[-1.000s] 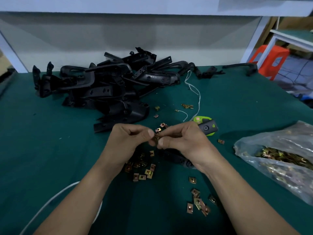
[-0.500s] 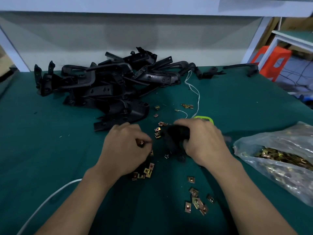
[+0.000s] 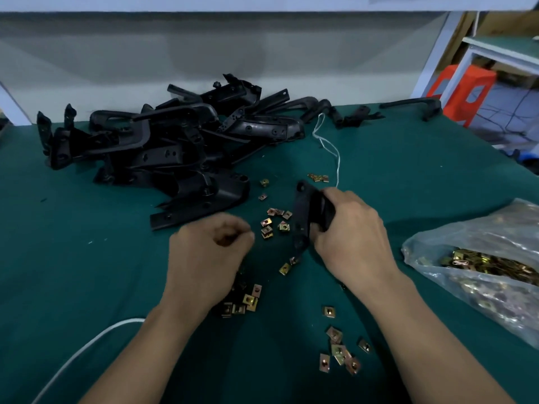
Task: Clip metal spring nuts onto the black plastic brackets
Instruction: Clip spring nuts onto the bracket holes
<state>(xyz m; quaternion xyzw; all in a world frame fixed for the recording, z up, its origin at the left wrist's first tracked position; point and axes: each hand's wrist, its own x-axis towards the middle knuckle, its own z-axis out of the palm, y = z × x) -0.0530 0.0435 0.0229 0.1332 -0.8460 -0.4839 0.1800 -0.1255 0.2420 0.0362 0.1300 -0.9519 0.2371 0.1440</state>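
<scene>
Head view: the right hand [image 3: 350, 237] grips a black plastic bracket [image 3: 302, 217], whose long axis runs away from the person with its lower end at the tabletop [image 3: 87, 287]. Loose spring nuts [image 3: 272, 225] lie just left of the bracket. Beyond them the left hand [image 3: 210, 258] is curled, too blurred to tell whether it pinches one.

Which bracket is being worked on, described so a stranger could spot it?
On the green table, look nearer than the heap of black brackets, among the scattered spring nuts. The bracket is gripped by the right hand; it is the only one held, apart from the heap.
</scene>
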